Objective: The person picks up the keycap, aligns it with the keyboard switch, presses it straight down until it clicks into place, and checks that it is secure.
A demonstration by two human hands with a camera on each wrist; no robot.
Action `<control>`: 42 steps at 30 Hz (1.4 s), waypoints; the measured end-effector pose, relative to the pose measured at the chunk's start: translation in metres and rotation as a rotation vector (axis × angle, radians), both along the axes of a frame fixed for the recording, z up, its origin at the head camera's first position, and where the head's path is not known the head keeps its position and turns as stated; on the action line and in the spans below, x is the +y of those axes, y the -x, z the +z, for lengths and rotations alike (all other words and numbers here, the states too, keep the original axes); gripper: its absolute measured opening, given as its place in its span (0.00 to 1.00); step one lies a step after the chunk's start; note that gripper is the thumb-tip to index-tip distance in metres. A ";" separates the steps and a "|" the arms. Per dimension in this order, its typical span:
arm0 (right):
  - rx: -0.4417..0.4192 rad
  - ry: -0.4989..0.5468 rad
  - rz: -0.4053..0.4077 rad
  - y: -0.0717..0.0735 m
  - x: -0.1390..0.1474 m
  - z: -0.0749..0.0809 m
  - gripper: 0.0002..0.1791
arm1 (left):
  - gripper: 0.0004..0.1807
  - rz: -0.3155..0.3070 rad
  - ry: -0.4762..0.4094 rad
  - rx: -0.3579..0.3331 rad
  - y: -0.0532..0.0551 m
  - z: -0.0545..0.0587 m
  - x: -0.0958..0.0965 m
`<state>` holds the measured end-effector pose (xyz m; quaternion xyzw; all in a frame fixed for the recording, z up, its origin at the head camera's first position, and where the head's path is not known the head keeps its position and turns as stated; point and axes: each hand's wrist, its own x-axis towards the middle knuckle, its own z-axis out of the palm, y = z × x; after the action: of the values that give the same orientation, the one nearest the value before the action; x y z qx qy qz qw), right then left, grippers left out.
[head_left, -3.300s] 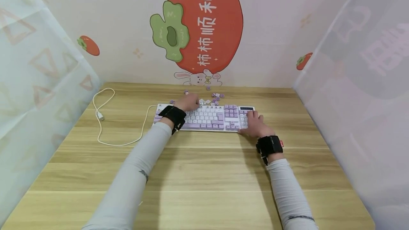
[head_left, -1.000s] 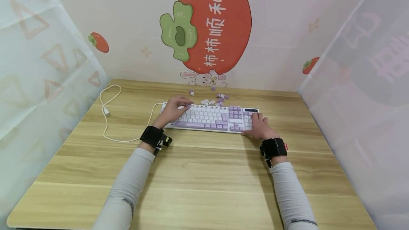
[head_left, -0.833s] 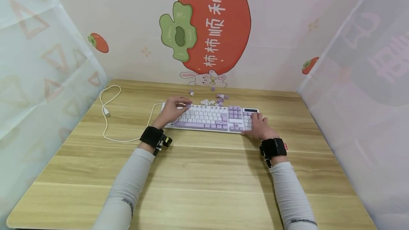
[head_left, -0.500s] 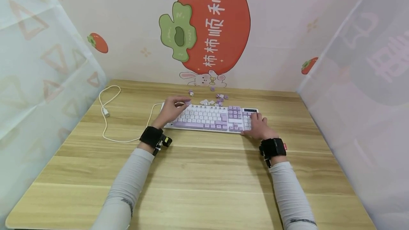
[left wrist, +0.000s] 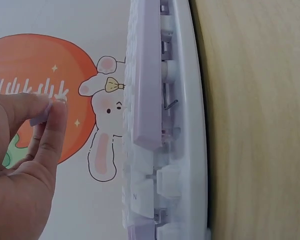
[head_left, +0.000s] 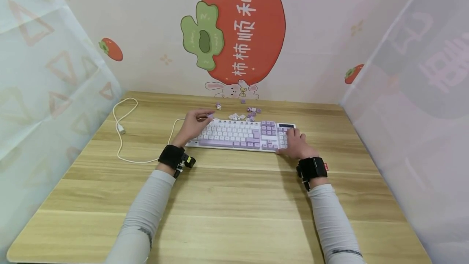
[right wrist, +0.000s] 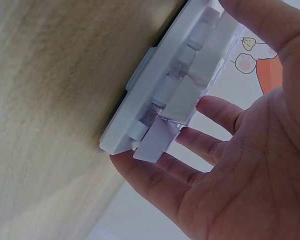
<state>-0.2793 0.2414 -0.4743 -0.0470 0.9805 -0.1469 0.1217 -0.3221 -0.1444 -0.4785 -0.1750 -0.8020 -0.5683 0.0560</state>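
A white and purple keyboard [head_left: 234,135] lies across the table, with bare switches showing along its back row and at its near left corner. Thumb and fingers of my left hand [head_left: 193,125] pinch a small purple keycap [head_left: 210,115], held above the keyboard's left part. The left wrist view shows this keycap [left wrist: 40,119] between the fingertips, apart from the keys. My right hand [head_left: 297,145] grips the keyboard's right end, thumb at the near edge and fingers over the number pad. In the right wrist view, fingers [right wrist: 152,185] bend around that end.
Loose purple and white keycaps [head_left: 252,113] lie behind the keyboard, with a few more keycaps [head_left: 218,106] farther left. A white cable [head_left: 116,146] loops over the table's left side to a USB plug [head_left: 121,128]. Printed walls enclose the table on three sides.
My left hand has moved left from above the back row, and now carries a purple keycap, lifted slightly over the last second. My right hand stays on the keyboard's right end.
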 end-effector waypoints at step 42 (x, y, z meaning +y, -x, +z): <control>-0.002 -0.004 0.007 -0.001 -0.002 0.002 0.52 | 0.21 0.038 -0.064 0.000 -0.024 0.032 -0.010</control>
<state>-0.2780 0.2398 -0.4719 -0.0500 0.9805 -0.1446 0.1233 -0.2982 -0.1548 -0.4463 -0.1577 -0.7867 -0.5925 0.0721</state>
